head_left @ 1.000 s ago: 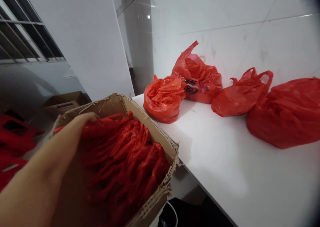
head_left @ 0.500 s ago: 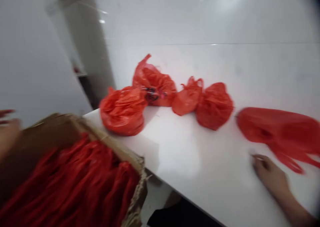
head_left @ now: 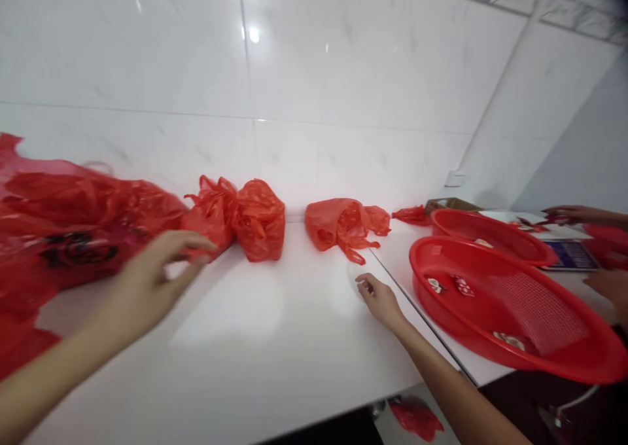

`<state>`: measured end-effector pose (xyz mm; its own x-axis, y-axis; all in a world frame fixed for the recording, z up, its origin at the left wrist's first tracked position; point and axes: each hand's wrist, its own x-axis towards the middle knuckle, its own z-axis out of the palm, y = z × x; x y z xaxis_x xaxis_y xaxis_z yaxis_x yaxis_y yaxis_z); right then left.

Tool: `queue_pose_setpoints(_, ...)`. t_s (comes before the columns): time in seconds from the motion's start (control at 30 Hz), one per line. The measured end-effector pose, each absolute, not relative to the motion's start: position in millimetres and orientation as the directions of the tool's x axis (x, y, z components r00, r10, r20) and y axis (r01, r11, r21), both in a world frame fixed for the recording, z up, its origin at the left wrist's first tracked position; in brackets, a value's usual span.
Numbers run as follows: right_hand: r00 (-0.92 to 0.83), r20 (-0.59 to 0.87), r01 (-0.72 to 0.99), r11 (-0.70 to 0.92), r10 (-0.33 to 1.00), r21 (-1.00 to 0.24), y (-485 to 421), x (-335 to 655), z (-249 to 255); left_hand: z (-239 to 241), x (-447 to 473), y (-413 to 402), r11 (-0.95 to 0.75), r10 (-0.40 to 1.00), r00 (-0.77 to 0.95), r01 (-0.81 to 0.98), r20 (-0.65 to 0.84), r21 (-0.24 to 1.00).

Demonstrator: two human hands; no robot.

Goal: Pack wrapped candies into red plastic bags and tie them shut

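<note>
Over the white countertop (head_left: 275, 327), my left hand (head_left: 152, 281) spread open near knotted red plastic bags (head_left: 258, 219), right hand (head_left: 380, 299) curled on the surface, grip I can't tell.

The only camera rides on the person's head, close above the worktop (head_left: 275, 327) near its front edge, facing forward and a little down toward the tiled wall (head_left: 343, 72), with left hand (head_left: 147, 281) and right hand (head_left: 380, 299) low in its view.

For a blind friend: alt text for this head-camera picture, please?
Two bare hands reach over a white countertop: the open left hand beside red plastic bags lining a white tiled wall; the right hand rests near a round red plastic basket.
</note>
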<state>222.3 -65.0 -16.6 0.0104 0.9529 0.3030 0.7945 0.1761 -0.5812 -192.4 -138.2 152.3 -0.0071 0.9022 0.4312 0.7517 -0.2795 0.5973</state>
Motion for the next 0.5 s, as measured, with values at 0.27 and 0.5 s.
queue_pose_setpoints(0.27,0.133,0.283,0.848,0.039,0.95,-0.529,27.1,208.8,3.9,46.4,-37.5,-66.2,-0.527,0.844,0.47,0.64,0.258,0.559)
queue_pose_setpoints(0.5,-0.209,0.205,0.768,0.29,0.956,-0.571,-39.4,185.1,-6.8,19.5,26.3,-9.5,-0.55,0.835,0.409,0.593,0.369,0.588)
